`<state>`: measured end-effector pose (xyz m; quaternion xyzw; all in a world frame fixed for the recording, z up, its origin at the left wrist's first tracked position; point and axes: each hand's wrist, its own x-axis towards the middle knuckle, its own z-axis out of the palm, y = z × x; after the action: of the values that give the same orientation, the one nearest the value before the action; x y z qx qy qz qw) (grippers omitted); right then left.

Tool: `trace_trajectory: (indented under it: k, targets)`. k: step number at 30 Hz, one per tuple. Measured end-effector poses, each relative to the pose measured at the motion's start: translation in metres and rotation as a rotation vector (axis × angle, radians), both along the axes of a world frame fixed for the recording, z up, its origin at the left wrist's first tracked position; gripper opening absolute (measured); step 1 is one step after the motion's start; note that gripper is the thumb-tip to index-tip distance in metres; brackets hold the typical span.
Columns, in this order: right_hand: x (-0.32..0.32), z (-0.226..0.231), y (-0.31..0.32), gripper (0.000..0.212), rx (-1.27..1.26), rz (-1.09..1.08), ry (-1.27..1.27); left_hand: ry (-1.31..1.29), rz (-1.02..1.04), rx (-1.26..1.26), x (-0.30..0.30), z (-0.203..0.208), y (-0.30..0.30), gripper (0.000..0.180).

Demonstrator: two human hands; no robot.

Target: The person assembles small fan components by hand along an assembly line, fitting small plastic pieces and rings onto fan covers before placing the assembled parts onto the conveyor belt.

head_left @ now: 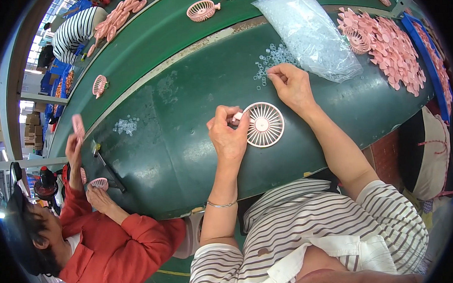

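Observation:
My left hand (228, 133) grips a round pink fan housing (265, 124) by its short stub, with the slatted grille facing up over the green table. Beside it, my right hand (291, 86) is at the near edge of a loose pile of small clear plastic rings (269, 63). Its thumb and index finger are pinched together; whatever lies between them is too small to make out. A large clear bag (308, 37) filled with more such pieces lies just beyond that hand.
Pink fan blades (384, 48) form a heap at the right, beside a blue tray (430, 56). A green belt (166, 33) carries further fan housings (201, 11). At left, a co-worker in red (115, 247) handles pink parts near a hammer (109, 167) and a small clear pile (126, 125).

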<state>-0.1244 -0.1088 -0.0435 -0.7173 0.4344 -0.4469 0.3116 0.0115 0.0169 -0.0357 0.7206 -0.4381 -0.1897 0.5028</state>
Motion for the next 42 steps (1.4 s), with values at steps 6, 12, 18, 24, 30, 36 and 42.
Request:
trace_trajectory:
  k: [6,12,18,24,30,36,42]
  targets:
    - [-0.002,0.004,0.002,0.01,-0.036,0.001,0.032,-0.043,0.043,-0.008,0.0,0.002,0.0,0.031]
    - [0.001,0.018,0.015,0.018,0.182,0.406,-0.057,-0.034,0.009,0.006,0.002,0.005,-0.003,0.037]
    - [0.006,0.012,0.019,0.013,-0.067,0.447,0.16,-0.086,-0.014,-0.075,0.004,0.002,-0.004,0.029]
    - [0.01,0.008,0.019,0.009,-0.126,0.395,0.075,0.045,-0.101,-0.212,0.008,-0.009,-0.003,0.033]
    - [-0.001,0.017,0.024,0.012,0.133,0.423,-0.069,0.26,-0.028,-0.224,-0.001,-0.003,-0.004,0.027]
    - [0.004,0.016,0.0,0.017,0.61,0.464,-0.373,0.5,-0.091,-0.234,0.004,-0.003,-0.005,0.023]
    - [-0.003,0.019,-0.004,0.02,0.762,0.4,-0.469,0.391,-0.131,-0.127,-0.016,0.02,-0.017,0.03]
